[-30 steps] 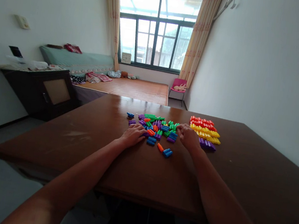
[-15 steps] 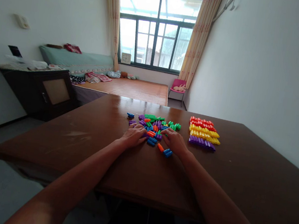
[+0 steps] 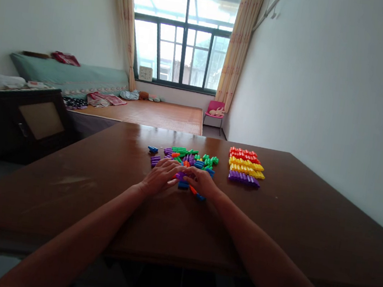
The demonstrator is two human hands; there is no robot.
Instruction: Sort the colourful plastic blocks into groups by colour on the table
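A loose pile of small bullet-shaped plastic building blocks [image 3: 190, 159], in green, purple, blue and orange, lies mid-table. Over the pile's near left side is my left hand [image 3: 161, 176], its fingers stretched forward and thumb apart. My right hand [image 3: 203, 182] reaches in from the other side, fingertips closed on a purple block [image 3: 180, 176] between the two hands. Under and beside my hands lie a blue block [image 3: 183, 185] and an orange block [image 3: 193, 190]. My fingers hide part of the pile.
Right of the pile, joined blocks lie in rows: red [image 3: 244, 154], yellow [image 3: 246, 166] and purple [image 3: 244, 178]. A single blue piece [image 3: 153, 149] sits at the pile's far left. The brown table [image 3: 94, 182] has a bed [image 3: 167, 114] beyond it.
My hands have come closer together, the right one moving inward to a purple block between them. The camera view has turned slightly right, shifting the scene leftward.
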